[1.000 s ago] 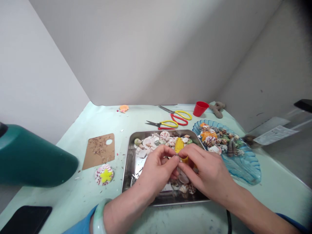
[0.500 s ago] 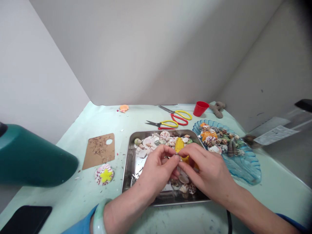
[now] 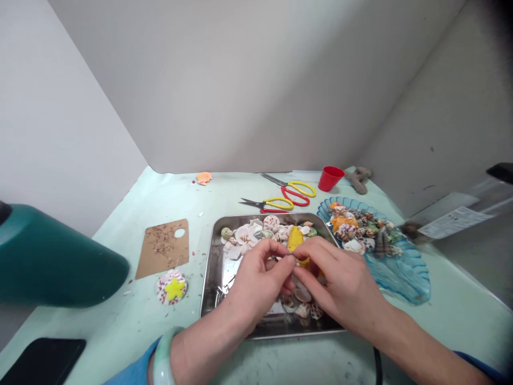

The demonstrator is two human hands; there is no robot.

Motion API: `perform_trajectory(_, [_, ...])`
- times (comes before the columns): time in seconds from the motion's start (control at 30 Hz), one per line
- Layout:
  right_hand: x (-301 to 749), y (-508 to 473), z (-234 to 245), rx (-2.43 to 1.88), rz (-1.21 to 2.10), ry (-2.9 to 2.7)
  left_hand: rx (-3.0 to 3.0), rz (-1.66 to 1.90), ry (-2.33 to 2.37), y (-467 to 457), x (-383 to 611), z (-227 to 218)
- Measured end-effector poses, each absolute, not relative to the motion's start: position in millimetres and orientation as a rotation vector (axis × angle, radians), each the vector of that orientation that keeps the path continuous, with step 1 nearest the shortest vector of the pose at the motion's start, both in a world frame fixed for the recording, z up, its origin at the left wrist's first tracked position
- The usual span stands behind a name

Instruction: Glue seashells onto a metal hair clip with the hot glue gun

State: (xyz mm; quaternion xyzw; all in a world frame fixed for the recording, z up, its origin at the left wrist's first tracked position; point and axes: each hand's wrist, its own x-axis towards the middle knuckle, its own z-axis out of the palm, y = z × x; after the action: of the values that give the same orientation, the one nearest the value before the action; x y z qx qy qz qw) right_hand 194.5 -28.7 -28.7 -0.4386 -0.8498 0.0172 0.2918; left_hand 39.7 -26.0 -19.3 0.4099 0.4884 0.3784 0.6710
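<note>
Over a metal tray [image 3: 208,272], my left hand [image 3: 262,280] and my right hand [image 3: 340,278] meet fingertip to fingertip. Each has thumb and forefinger pinched on something tiny that I cannot make out; the fingers cover most of it. Under and around them in the tray lie pale seashells [image 3: 243,235], spotted shells [image 3: 303,310] and a yellow piece [image 3: 295,238]. Several small metal bits [image 3: 222,294] rest at the tray's left side. A round shell piece with a yellow flower [image 3: 175,289] sits on the table left of the tray.
Behind the tray lie two pairs of scissors [image 3: 276,203] and a red cup [image 3: 331,178]. A blue shell-shaped dish [image 3: 404,278] of shells stands right. A brown board [image 3: 163,246], a green bottle [image 3: 60,256] and a black phone-like slab [image 3: 44,361] are left. Grey walls enclose the table.
My hands stay almost in place, with only a slight shift of the fingertips around the tiny thing. Nothing else has visibly moved.
</note>
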Motion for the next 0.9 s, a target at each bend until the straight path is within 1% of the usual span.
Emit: perform_trajectory(0.9, [195.0, -28.7, -31.4, -1.198, 0.049, -2.258, 0.935, 0.846, 1.083, -24.4, 41.0, -21.7])
